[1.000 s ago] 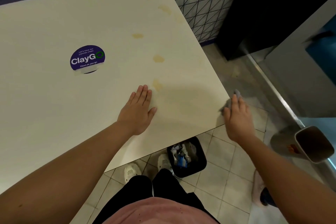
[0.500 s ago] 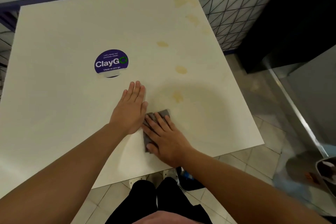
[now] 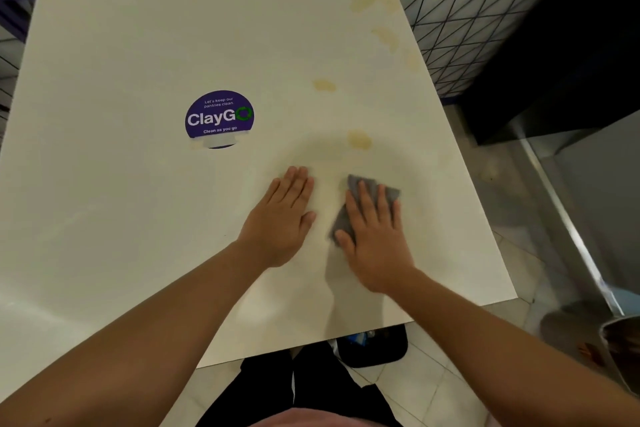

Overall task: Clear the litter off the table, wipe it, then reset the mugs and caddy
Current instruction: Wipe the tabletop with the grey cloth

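Note:
The white square table (image 3: 138, 218) fills most of the head view. Several yellowish stains run along its right side, the nearest stain (image 3: 359, 139) just beyond my hands. My right hand (image 3: 375, 236) lies flat with straight fingers on a grey cloth (image 3: 360, 185), pressing it onto the tabletop. My left hand (image 3: 282, 218) rests flat on the table a little to the left of the cloth, holding nothing. No mugs or caddy are in view.
A round purple ClayGo sticker (image 3: 219, 121) sits near the table's middle. Under the near edge stands a black bin (image 3: 374, 345) holding litter. A grey bin (image 3: 620, 354) is on the tiled floor at the right. A black-lined grid panel (image 3: 467, 17) stands beyond the table's right corner.
My right hand brought the cloth from the table's right edge onto the top beside my left hand, then slid it right and slightly away. My left hand stayed flat.

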Available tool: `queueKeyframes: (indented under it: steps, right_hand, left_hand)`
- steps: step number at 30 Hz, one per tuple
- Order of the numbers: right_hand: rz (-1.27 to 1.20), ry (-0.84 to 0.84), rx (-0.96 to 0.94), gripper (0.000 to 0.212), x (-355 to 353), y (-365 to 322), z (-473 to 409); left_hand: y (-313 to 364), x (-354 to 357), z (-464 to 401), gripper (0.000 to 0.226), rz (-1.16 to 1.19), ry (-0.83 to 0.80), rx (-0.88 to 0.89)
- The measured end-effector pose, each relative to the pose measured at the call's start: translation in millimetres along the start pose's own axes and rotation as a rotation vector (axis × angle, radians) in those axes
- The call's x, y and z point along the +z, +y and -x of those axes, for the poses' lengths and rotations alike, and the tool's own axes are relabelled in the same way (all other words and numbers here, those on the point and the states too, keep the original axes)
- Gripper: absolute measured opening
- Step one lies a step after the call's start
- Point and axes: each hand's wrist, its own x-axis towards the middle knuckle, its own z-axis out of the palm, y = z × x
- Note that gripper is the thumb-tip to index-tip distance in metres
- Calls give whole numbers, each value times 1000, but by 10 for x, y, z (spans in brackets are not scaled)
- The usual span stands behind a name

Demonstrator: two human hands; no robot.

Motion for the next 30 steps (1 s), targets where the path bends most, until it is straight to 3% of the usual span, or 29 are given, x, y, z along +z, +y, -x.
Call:
queueKeyframes:
  steps: [4, 8, 10, 16, 22, 27, 30]
  right_hand:
    - [69, 1, -112, 69, -28, -59, -356]
    - [-18, 33, 172, 68, -115, 241, -544]
    - [-16, 70, 226, 70, -75, 186, -352]
    - [15, 26, -57, 70, 27, -126, -214]
    - [-52, 115, 268, 67, -116, 581, -375]
    - [-58, 158, 371, 67, -130, 1070, -8]
    - [-117, 205, 373, 64, -238, 931, 13]
  left_hand:
    - [-17, -1, -11, 67, -15, 6, 8]
    - [-50, -14, -15, 67, -37, -13, 25]
    - [-48, -10, -9, 66, -20, -8, 28]
    - [-46, 6, -8, 66, 0, 1, 29]
    - [-42, -37, -10, 72, -45, -37, 31]
    - [-53, -82, -9, 76, -42, -52, 28]
    - [-73, -132, 85, 73, 4, -12, 10]
